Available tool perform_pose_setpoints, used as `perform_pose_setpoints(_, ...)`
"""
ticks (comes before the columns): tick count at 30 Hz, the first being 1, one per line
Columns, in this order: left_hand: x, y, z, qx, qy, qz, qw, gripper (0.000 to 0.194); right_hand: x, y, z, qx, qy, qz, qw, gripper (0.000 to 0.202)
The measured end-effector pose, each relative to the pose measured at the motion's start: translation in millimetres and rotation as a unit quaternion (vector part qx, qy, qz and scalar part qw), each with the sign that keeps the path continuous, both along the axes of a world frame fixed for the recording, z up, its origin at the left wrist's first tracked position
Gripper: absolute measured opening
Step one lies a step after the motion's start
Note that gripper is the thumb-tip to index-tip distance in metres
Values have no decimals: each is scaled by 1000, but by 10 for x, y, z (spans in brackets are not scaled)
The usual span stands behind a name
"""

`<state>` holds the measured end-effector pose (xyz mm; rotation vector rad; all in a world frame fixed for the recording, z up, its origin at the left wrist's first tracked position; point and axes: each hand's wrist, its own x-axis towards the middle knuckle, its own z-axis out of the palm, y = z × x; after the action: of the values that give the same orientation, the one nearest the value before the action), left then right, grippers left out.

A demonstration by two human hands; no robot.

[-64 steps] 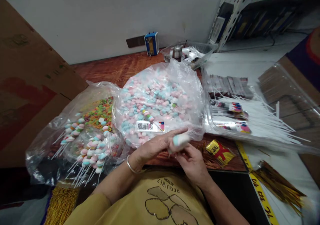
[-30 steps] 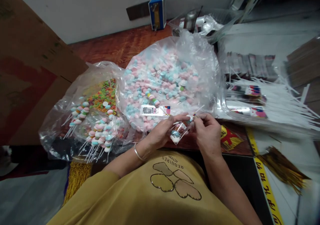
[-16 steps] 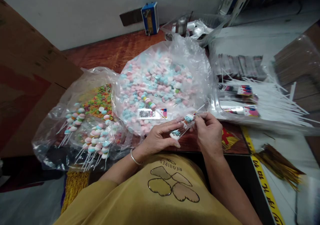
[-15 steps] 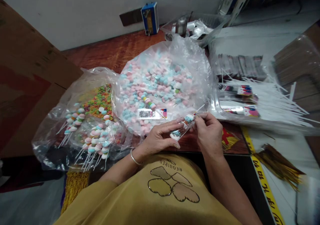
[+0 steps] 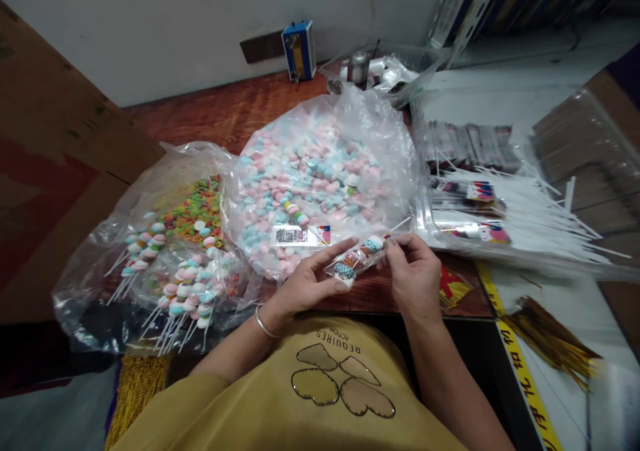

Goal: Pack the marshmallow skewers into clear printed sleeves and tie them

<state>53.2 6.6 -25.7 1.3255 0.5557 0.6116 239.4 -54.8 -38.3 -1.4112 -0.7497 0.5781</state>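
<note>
Near the table edge [image 5: 373, 306], left hand [image 5: 306, 284] loosely grasps, right hand [image 5: 415, 274] pinches, wrapped skewer [image 5: 356, 259]

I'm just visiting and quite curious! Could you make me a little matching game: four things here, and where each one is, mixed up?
1. wrapped skewer
2. bangle
3. blue box
4. loose white sticks

a. by the wall
b. in the clear tray
c. between the left hand and right hand
d. around the left wrist

Right pairs: 1-c, 2-d, 3-a, 4-b
</note>
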Motion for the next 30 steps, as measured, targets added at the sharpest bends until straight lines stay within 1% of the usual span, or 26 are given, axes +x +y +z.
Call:
perform_pose_setpoints(2, -10, 47, -26, -65, -25, -19, 997, 82, 31, -43, 34, 25, -85, 34, 995, 12)
perform_pose_setpoints(3, -13, 76, -29, -100, -47, -31, 993, 90, 48, -67, 63, 41, -133, 57, 989, 10)
perform_pose_setpoints(6, -12, 186, -8, -210, -100, -90, 968, 115, 88, -126, 189, 96, -254, 136, 953, 10)
perform_pose_setpoints(7, -4, 227, 4, -241, -104, -110, 959, 117, 93, -139, 232, 112, -284, 162, 938, 12)
perform_pose_setpoints(9, 28, 299, 24, -283, -92, -144, 944, 113, 85, -152, 300, 136, -340, 212, 906, 15)
perform_pose_setpoints(11, 80, 340, 40, -281, -79, -155, 944, 102, 60, -155, 326, 145, -394, 250, 872, 16)
perform_pose_setpoints(12, 106, 343, 51, -259, -77, -150, 951, 95, 44, -154, 321, 144, -421, 252, 860, 14)
perform_pose_setpoints(13, 129, 335, 67, -224, -78, -138, 962, 87, 27, -154, 307, 137, -445, 241, 852, 13)
perform_pose_setpoints(14, 146, 316, 89, -175, -79, -123, 974, 79, 11, -153, 286, 125, -463, 217, 850, 12)
perform_pose_setpoints(15, 154, 289, 117, -111, -78, -109, 985, 71, -4, -152, 262, 112, -472, 183, 855, 11)
perform_pose_setpoints(16, 153, 257, 149, -35, -73, -95, 992, 63, -19, -152, 236, 96, -467, 146, 867, 11)
perform_pose_setpoints(17, 144, 221, 180, 45, -66, -85, 993, 56, -34, -151, 211, 80, -444, 109, 886, 11)
perform_pose_setpoints(18, 129, 186, 207, 125, -58, -78, 987, 53, -50, -150, 189, 64, -400, 80, 911, 11)
perform_pose_setpoints(19, 110, 152, 227, 197, -50, -71, 977, 52, -68, -148, 170, 49, -336, 64, 938, 10)
perform_pose_setpoints(20, 90, 120, 238, 257, -42, -64, 963, 52, -89, -146, 155, 35, -256, 59, 964, 10)
perform_pose_setpoints(21, 70, 91, 242, 306, -33, -53, 950, 53, -112, -147, 143, 24, -168, 64, 983, 11)
perform_pose_setpoints(22, 49, 65, 242, 345, -23, -41, 937, 55, -139, -150, 136, 17, -83, 74, 994, 12)
perform_pose_setpoints(23, 28, 40, 240, 377, -12, -27, 926, 55, -170, -159, 135, 14, -11, 86, 996, 13)
perform_pose_setpoints(24, 5, 14, 242, 401, -2, -12, 916, 54, -207, -175, 143, 12, 39, 96, 995, 15)
perform_pose_setpoints(25, -20, -15, 252, 417, 5, 2, 909, 53, -248, -202, 160, 12, 65, 103, 993, 16)
perform_pose_setpoints(26, -49, -51, 271, 427, 5, 10, 904, 53, -293, -238, 189, 14, 64, 107, 992, 17)
perform_pose_setpoints(28, -121, -148, 336, 425, 2, 7, 905, 51, -383, -339, 272, 24, -2, 113, 993, 14)
perform_pose_setpoints(30, -207, -273, 420, 386, 17, 5, 922, 42, -444, -448, 367, 42, -106, 120, 986, 7)
